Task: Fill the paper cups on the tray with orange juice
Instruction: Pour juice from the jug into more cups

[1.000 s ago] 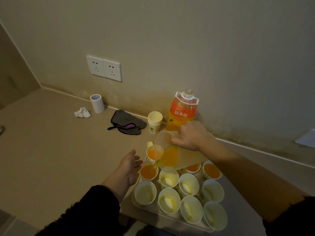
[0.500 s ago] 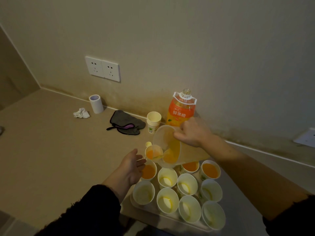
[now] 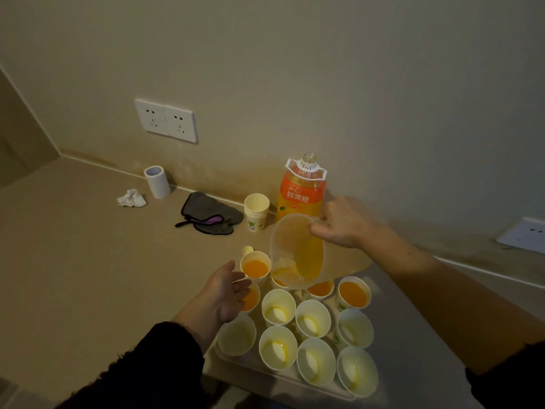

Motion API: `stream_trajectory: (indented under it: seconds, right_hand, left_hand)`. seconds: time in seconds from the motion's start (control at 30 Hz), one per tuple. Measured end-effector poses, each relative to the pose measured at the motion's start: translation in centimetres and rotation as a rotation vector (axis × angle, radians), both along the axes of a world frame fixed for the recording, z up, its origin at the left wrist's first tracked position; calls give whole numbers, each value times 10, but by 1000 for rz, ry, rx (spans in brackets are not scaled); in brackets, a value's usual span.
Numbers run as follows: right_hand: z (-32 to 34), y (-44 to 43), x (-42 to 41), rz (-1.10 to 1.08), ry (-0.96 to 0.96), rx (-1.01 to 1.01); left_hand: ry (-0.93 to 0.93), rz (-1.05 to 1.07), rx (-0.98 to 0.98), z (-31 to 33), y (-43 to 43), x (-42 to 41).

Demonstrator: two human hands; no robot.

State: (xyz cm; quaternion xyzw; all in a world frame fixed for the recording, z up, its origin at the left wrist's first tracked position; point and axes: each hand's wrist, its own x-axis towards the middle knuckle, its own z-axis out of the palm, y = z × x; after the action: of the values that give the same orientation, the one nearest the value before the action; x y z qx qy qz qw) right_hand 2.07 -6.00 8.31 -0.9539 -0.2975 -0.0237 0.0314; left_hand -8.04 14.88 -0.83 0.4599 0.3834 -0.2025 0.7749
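My right hand grips a clear plastic jug by its far side, tilted on its side above the back row of cups with orange juice pooled near its mouth. A tray carries several white paper cups. The back-left cup and the back-right cup hold juice; the front cups hold only a yellow trace. My left hand hovers with relaxed fingers at the tray's left side, beside the juice-filled cups, holding nothing.
An uncapped orange juice bottle stands by the wall behind the jug. A stack of spare paper cups, a grey cloth, a white roll and a crumpled tissue lie along the wall. A small yellow cap sits behind the tray.
The jug has been lifted and tipped back, so juice has stopped streaming into the back-left cup. My left hand stays beside the tray.
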Motion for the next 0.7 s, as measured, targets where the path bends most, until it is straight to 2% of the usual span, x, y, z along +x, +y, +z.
stream_trajectory:
  seconds: [0.37, 0.7]
  right_hand:
    - [-6, -18, 0, 59, -18, -112]
    - [-15, -16, -1, 97, -35, -135]
  left_hand:
    - [11, 20, -9, 2, -13, -3]
    - [8, 10, 21, 1, -12, -1]
